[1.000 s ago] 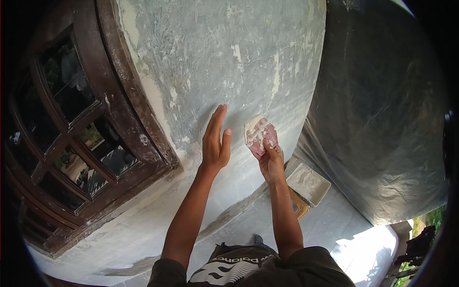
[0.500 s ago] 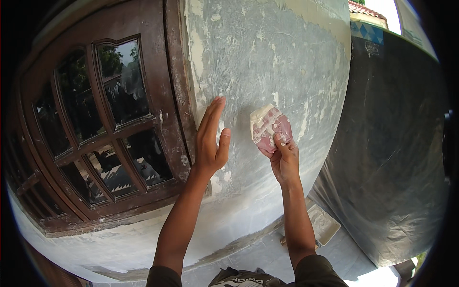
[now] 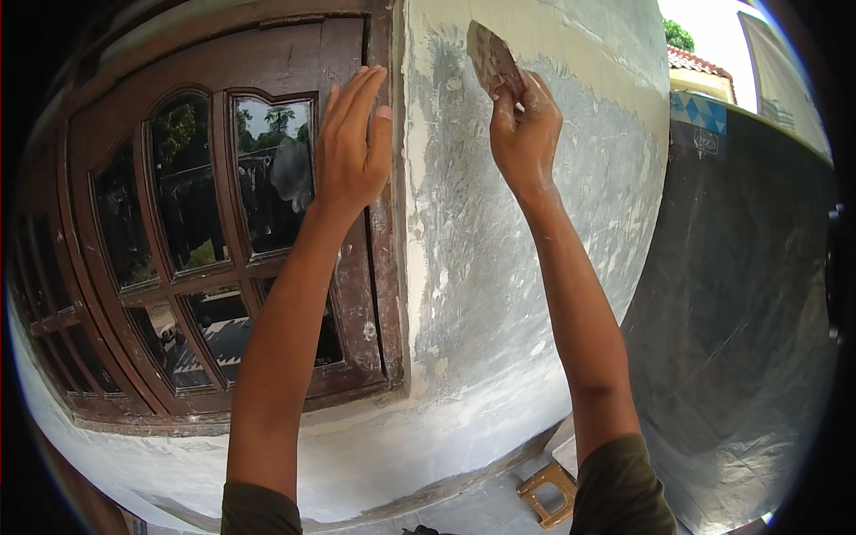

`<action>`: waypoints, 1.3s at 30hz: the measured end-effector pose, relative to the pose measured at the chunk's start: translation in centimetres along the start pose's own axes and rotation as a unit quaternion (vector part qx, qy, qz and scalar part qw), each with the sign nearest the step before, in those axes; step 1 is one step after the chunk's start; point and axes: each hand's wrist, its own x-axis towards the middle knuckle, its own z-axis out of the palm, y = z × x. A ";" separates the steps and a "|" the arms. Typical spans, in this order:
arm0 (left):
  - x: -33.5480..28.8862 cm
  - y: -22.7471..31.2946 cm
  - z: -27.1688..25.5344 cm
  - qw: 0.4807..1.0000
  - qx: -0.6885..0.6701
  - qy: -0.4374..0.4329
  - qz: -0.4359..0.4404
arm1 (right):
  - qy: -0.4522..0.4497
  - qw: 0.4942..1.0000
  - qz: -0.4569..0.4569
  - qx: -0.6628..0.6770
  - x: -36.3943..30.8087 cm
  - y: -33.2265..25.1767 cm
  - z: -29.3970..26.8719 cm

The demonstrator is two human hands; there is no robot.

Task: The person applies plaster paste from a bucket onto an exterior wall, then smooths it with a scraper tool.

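My right hand [image 3: 524,129] is raised high and grips a flat scraper blade [image 3: 492,58] smeared with pale filler, its edge against the grey, patchy plastered wall [image 3: 481,259]. My left hand [image 3: 354,147] is flat with fingers together and straight, pressed on the brown wooden window frame [image 3: 385,267] beside the wall. It holds nothing. Both forearms rise from the lower edge.
A brown wooden window [image 3: 178,267] with several glass panes fills the left. A dark tarpaulin [image 3: 740,303] hangs at the right. A small wooden piece [image 3: 546,490] lies on the floor below. A tiled roof [image 3: 700,62] shows at top right.
Both hands have moved up the wall. My left hand shifted from the plaster onto the window frame. The scraper now sits much higher, and the view has tilted upward.
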 end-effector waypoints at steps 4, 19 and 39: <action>0.4 -2.4 -0.4 0.999 0.029 0.006 -0.015 | 0.057 0.971 -0.199 -0.121 1.6 -0.2 3.0; -0.7 -3.0 0.4 0.988 0.146 -0.019 0.044 | -0.118 0.915 -0.240 -0.303 -5.3 -1.1 3.1; -0.9 -3.1 0.3 0.992 0.124 -0.002 0.028 | -0.148 0.901 -0.259 -0.315 -5.1 -3.0 2.9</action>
